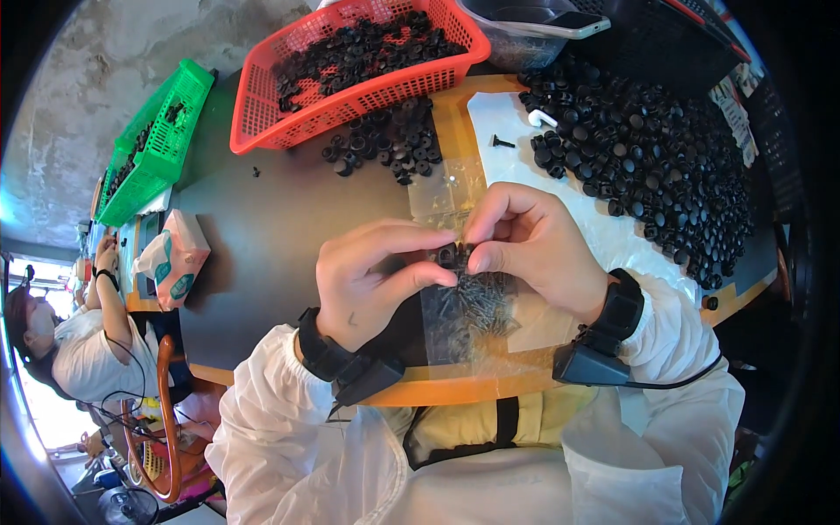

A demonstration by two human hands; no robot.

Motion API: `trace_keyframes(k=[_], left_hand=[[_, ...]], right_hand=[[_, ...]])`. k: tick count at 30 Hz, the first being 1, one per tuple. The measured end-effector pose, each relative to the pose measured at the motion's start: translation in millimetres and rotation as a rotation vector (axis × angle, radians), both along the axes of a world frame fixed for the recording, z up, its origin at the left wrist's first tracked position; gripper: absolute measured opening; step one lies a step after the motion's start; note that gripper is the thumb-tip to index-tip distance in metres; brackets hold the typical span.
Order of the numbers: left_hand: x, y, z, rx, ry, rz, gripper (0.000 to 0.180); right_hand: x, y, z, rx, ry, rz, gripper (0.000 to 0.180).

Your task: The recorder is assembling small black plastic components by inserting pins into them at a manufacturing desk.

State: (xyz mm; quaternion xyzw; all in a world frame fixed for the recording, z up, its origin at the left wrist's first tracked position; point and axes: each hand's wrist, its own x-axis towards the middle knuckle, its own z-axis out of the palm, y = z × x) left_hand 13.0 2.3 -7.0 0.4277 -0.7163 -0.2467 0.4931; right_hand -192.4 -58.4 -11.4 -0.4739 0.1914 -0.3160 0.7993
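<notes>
Over the near middle of the table my hands meet, fingertips almost touching. Between thumb and forefinger, my left hand (367,271) pinches a small black plastic part (447,256). My right hand (529,249) is closed at the right side of this part; its fingertips hide what they grip. Right under the hands, a clear plastic bag (437,328) bears a heap of thin metal screws (481,306). Behind the hands lie loose black round caps (407,144). A single black stem-like piece (502,141) rests on a white sheet (494,114) to the right.
A big pile of black round knobs (647,166) spreads over the right side. At the back stand a red basket (367,96) of black parts and a clear tub (516,44) with a phone (573,24) on it. Leftward are a tissue pack (182,258), a green basket (162,149) and another person (96,350).
</notes>
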Motion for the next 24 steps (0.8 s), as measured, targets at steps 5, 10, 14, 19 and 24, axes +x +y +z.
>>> trace_keyframes(k=[5,10,14,19,24], left_hand=[[-1.0,-1.1,2.4,-0.011,-0.013,-0.018,0.034],[-1.3,-2.4,5.1,-0.011,-0.022,-0.041,0.035],[-1.7,-1.7,6.6,-0.01,-0.034,-0.014,0.035],[-1.6,-0.7,3.6,-0.003,0.01,0.0,0.036],[-1.5,-0.6,2.5,-0.002,0.031,0.022,0.036]], right_hand=[[1.1,1.3,-4.2,-0.05,-0.047,-0.037,0.016],[-2.8,-1.5,-3.2,-0.011,-0.031,0.0,0.02],[-1.5,0.3,2.3,-0.047,0.006,-0.022,0.022],[-0.6,0.8,-0.1,-0.107,-0.016,-0.066,0.023],[-0.2,1.2,-0.9,-0.17,-0.041,-0.074,0.025]])
